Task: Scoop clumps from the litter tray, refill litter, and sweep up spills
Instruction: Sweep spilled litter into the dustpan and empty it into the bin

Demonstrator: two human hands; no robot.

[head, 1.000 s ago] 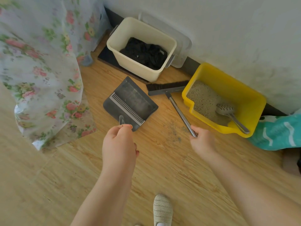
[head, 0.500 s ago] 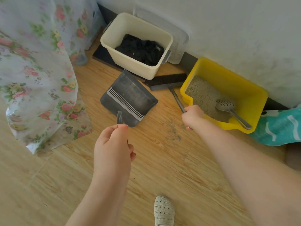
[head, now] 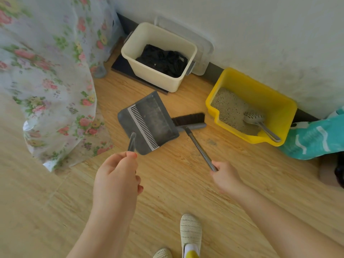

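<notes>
- A grey plastic dustpan [head: 149,121] is lying on the wooden floor [head: 167,192], left of a black-bristled brush [head: 189,121].
- A cream plastic bin [head: 158,58] is standing behind them.
- A metal slotted scoop [head: 259,123] is resting in the yellow litter tray [head: 260,94] at right.

Both bare forearms reach forward and down from the lower edge of the view. The left hand [head: 116,175] is curled into a loose fist, back of the hand up, thumb and forefinger pinched at its far end around a thin handle. The right hand [head: 226,176] lies off to its right at about the same reach, fingers wrapped around a slim rod, knuckles turned leftward. The hands are apart, not touching.
</notes>
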